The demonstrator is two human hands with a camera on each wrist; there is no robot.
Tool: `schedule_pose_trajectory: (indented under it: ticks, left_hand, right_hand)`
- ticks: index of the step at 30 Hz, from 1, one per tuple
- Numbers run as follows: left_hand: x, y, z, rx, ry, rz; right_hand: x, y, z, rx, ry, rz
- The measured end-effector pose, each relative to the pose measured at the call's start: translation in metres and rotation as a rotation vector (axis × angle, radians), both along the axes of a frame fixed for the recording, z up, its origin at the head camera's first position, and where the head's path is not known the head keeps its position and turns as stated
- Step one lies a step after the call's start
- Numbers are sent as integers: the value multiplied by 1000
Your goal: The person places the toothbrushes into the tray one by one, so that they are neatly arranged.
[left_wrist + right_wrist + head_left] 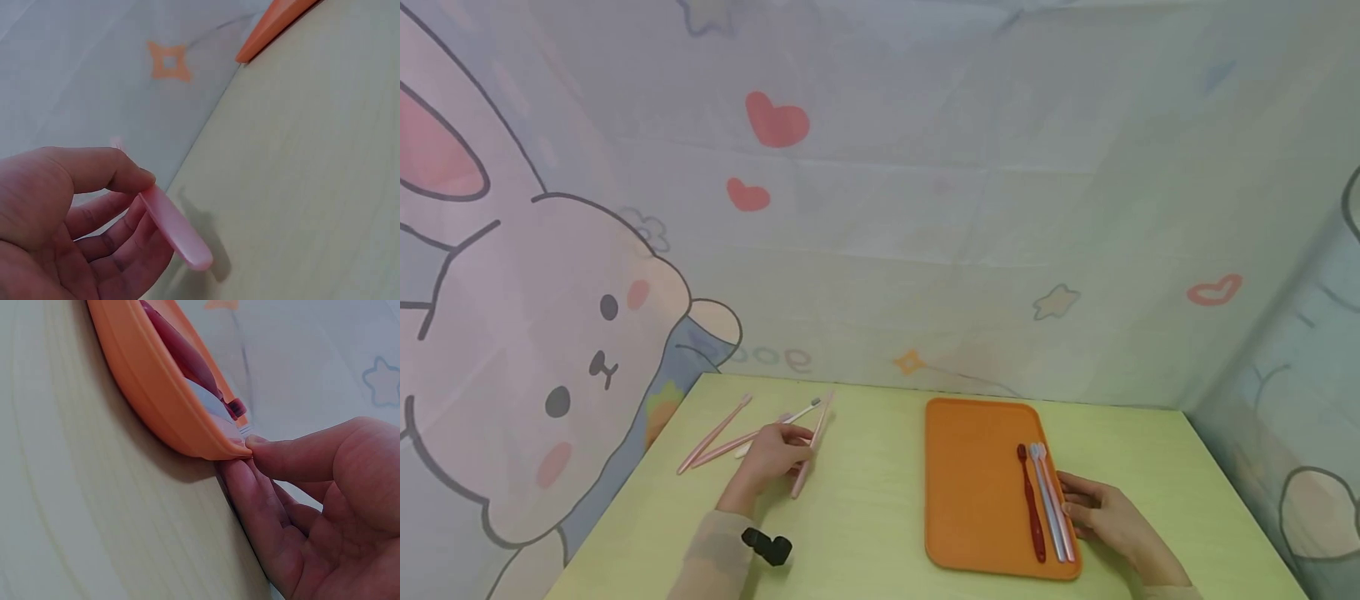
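My left hand [777, 454] pinches a pink toothbrush [178, 234] between thumb and fingers, its handle end pointing down toward the table in the left wrist view. Beside that hand, two more pink toothbrushes [713, 435] and a white toothbrush [806, 411] lie on the table, partly covered by the hand. At the right, my right hand [1108, 517] grips the edge of an orange tray [973, 483], thumb on the rim and fingers beneath it in the right wrist view. Along the tray's right side lie a dark red toothbrush [1032, 508], a bluish-white toothbrush [1051, 508] and a pink one [1060, 521].
The light yellow-green table [865, 500] ends at a hanging cloth backdrop [910, 250] printed with a rabbit, hearts and stars. Cloth also hangs at the left and right sides. A small black device [767, 547] is strapped to the left wrist.
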State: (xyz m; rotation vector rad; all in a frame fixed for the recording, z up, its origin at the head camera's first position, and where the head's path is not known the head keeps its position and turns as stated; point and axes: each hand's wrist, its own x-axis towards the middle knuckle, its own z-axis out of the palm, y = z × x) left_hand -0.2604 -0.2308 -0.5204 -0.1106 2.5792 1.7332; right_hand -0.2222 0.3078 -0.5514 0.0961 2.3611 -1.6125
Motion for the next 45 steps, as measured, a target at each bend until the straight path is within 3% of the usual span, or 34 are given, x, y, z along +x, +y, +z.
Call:
schedule_pose_trajectory:
  ticks: [13,23,39,45]
  left_hand:
    - [5,48,3,176,4,-130]
    - [10,88,9,296,21,-186]
    - [16,136,3,445,19,-262]
    - [22,152,5,473,8,-280]
  right_hand:
    - [0,0,0,4,-1,-7]
    - [1,1,1,-9,2,8]
    - [1,-3,2,-3,-6,3]
    - [1,-4,2,3,0,1]
